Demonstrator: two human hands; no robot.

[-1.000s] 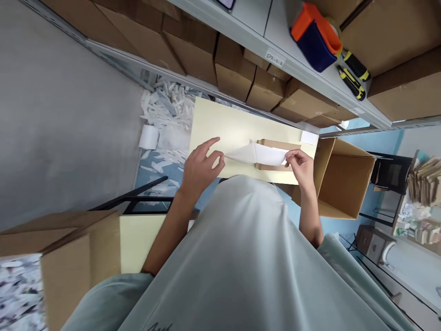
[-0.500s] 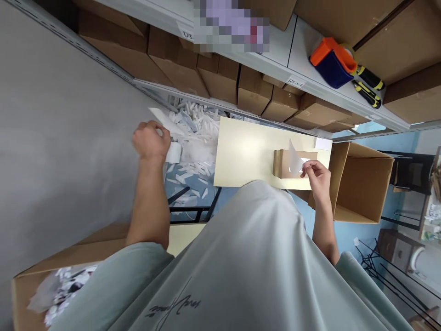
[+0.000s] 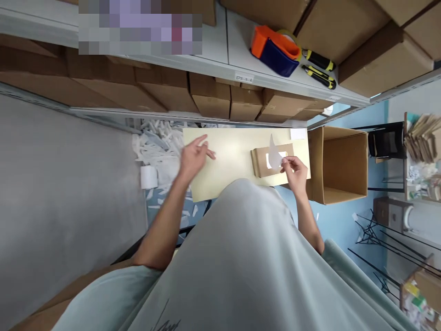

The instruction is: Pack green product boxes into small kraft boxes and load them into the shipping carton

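Observation:
Over the left end of the pale yellow tabletop (image 3: 227, 184), my left hand (image 3: 195, 157) has its fingers apart and nothing in them. My right hand (image 3: 295, 173) pinches the lower edge of a thin translucent white sheet (image 3: 274, 155), which stands up from the fingers like a peeled label. Beneath that sheet lies a small brown cardboard box (image 3: 261, 165) with a white patch on top. The box rests flat on the right half of the table. Whether the sheet touches the box I cannot tell.
A large open carton (image 3: 344, 165) stands against the table's right end. White paper scraps (image 3: 161, 145) and a white roll (image 3: 149, 177) lie to the left. Above the table runs a shelf (image 3: 213, 76) with boxes, an orange and blue tape dispenser (image 3: 275, 50) and two utility knives (image 3: 319, 69).
My left hand has moved right from above the scraps to the table, and the white strip near it is gone from the fingers. The right hand still holds its sheet. The view has shifted right.

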